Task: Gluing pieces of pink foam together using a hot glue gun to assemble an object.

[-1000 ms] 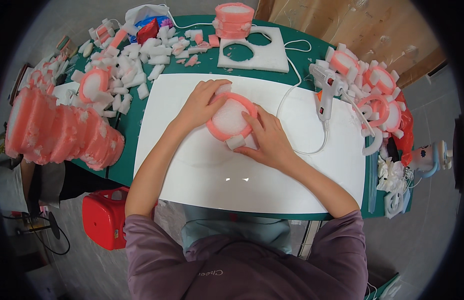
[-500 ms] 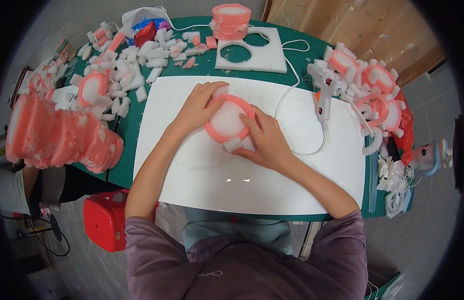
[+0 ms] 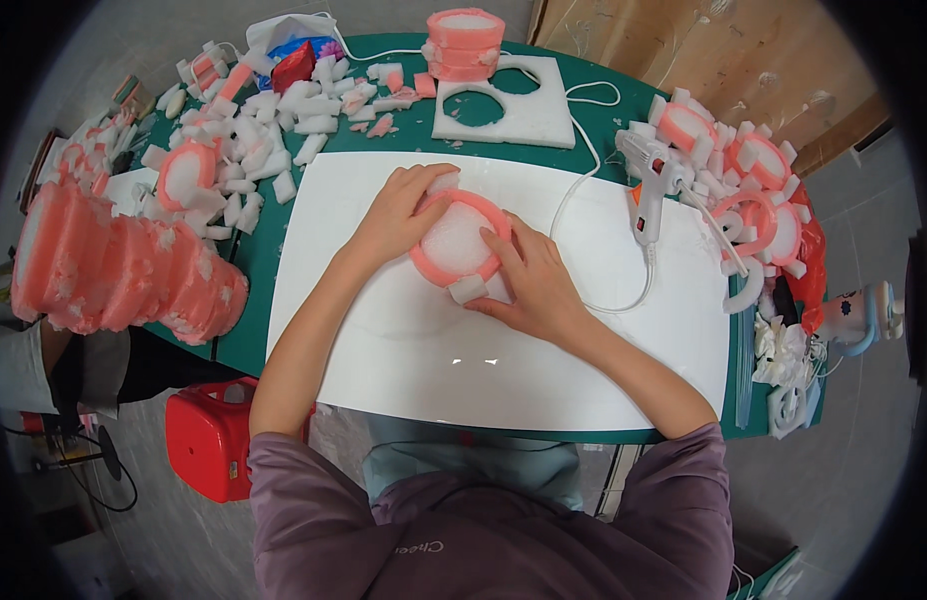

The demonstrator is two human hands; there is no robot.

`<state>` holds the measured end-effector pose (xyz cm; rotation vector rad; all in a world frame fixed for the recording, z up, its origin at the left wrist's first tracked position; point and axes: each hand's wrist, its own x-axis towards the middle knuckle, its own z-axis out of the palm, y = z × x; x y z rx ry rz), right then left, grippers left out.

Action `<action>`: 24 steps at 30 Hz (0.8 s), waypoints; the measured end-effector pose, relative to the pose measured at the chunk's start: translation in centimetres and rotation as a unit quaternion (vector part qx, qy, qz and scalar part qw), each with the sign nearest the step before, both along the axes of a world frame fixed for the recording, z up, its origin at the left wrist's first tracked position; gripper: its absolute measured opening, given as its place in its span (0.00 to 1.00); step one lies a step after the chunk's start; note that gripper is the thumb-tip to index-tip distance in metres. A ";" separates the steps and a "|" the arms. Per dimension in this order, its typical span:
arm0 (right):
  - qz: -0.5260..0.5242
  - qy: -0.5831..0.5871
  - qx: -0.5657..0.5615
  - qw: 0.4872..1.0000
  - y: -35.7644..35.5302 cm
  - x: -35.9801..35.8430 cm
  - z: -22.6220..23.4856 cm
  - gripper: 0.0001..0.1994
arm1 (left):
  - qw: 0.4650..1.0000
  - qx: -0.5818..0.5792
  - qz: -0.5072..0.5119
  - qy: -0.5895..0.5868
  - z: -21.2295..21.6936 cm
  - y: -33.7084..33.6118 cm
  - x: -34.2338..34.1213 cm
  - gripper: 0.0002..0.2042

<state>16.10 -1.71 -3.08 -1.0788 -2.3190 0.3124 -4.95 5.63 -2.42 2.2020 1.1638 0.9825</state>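
Observation:
A round foam piece (image 3: pixel 457 237), with a white disc inside a pink ring, is held over the white board (image 3: pixel 383 355). My left hand (image 3: pixel 403 212) grips its upper left rim, thumb along the pink edge. A small white foam block (image 3: pixel 444 183) shows by those fingertips. On the right rim, my right hand (image 3: pixel 528 280) is closed round the ring. Its fingertips lie on the ring and thumb is below, beside another white foam block (image 3: pixel 468 289) on the lower edge. The underside of the piece is hidden.
A white glue gun (image 3: pixel 648 180) with its cord rests at the board's right. Pink-and-white foam pieces (image 3: pixel 758 160) heap beyond it. White foam scraps (image 3: pixel 253 150) cover the far left, near large stacked pink rings (image 3: pixel 123 265). A foam sheet with holes (image 3: pixel 543 115) lies at the back.

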 end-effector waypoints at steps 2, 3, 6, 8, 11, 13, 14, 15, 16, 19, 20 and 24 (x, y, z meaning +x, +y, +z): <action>-0.001 0.001 0.001 1.000 0.0 0.0 0.0 0.37 | 0.997 -0.064 0.007 0.042 0.4 -0.1 -0.1 0.17; 0.000 0.002 0.001 1.000 0.0 0.1 0.0 0.37 | 0.997 -0.064 0.007 0.042 0.4 -0.1 -0.1 0.17; -0.001 0.007 0.009 1.000 0.0 0.1 -0.1 0.39 | 0.998 -0.056 0.005 0.042 0.3 -0.1 0.0 0.17; -0.004 0.011 0.016 1.000 0.1 0.0 -0.1 0.41 | 1.000 -0.009 0.002 -0.003 -0.1 0.0 0.1 0.17; 0.004 0.010 0.005 1.000 0.1 0.0 0.0 0.37 | 1.000 -0.007 0.002 -0.001 -0.2 0.1 0.0 0.17; 0.004 0.008 0.005 1.000 0.1 0.1 0.0 0.37 | 1.000 -0.008 0.001 -0.001 -0.3 0.2 0.0 0.17; 0.005 0.008 0.006 1.000 0.1 0.1 0.0 0.37 | 1.000 -0.009 0.000 -0.001 -0.4 0.2 0.0 0.17; 0.003 0.006 0.004 1.000 0.0 0.0 0.1 0.37 | 1.000 -0.008 0.001 -0.002 -0.4 0.2 0.0 0.17; 0.000 0.005 0.001 1.000 0.0 0.0 0.1 0.37 | 1.000 -0.008 0.001 -0.003 -0.4 0.1 0.1 0.17; -0.001 0.002 0.007 1.000 0.0 0.0 0.1 0.38 | 1.000 -0.002 0.001 -0.003 -0.4 0.2 0.0 0.17; -0.001 0.001 0.007 1.000 0.0 0.0 0.1 0.38 | 1.000 0.003 -0.001 -0.001 -0.5 0.2 0.0 0.17; 0.001 0.004 0.007 1.000 0.0 0.0 0.1 0.37 | 1.000 -0.004 0.000 -0.006 -0.4 0.2 0.0 0.17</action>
